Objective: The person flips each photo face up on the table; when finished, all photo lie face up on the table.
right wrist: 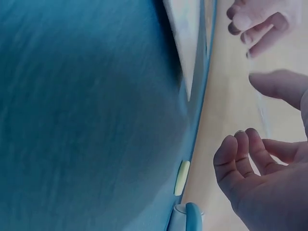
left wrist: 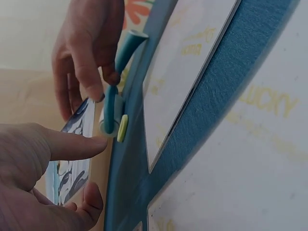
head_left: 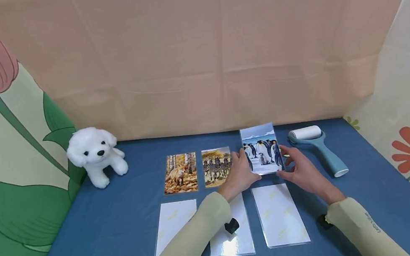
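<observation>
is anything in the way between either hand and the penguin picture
Nothing visible is: the left hand is at the left edge of the penguin picture, the right hand at its right edge. The lint roller lies to the right, outside both gaps.

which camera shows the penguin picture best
The head view: the penguin picture faces the camera, nearly whole. The left wrist view shows it steeply slanted, partly hidden by the left hand; in the right wrist view I can't make it out.
</observation>
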Tool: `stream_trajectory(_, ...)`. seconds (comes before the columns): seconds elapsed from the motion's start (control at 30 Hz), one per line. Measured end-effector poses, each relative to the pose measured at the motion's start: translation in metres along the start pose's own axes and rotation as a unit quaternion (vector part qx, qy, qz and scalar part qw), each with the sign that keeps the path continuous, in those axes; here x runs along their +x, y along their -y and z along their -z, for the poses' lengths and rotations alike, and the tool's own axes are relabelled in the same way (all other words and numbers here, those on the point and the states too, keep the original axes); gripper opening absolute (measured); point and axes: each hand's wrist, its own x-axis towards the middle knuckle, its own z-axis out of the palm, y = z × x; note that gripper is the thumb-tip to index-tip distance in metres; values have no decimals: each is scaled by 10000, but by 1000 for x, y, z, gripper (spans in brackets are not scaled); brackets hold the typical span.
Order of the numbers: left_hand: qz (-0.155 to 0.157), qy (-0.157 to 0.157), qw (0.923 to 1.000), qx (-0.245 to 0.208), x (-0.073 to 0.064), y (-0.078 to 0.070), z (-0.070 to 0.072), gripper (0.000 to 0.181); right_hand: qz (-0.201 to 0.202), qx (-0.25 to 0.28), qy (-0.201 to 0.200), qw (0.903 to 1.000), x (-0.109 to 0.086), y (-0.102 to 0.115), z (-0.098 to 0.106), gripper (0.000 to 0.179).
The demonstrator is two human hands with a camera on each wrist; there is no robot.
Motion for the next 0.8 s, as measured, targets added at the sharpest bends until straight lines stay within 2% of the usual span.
stream_trajectory(0.1,-160,-35,9999,-35,0,2,1,103,39,-127,32,9999,0,0,0,84)
stream_trajectory(0.27,-350,-101,9993,-49,-2,5,2,102,-135,-310,74,9994,1,0,-1,83)
stream_trajectory(0.43,-444,-259,9979,395,-3,6,1,102,-271,-490,92,9984,4,-1,-3,85)
stream_trajectory(0.6,-431,-401,9950,809,-2,8,1,93,-224,-600,102,9979,7,-3,-5,85)
stream_trajectory(0.8,-358,-364,9896,1343,-3,12,3,81,-117,-803,244,9964,11,-3,-6,83)
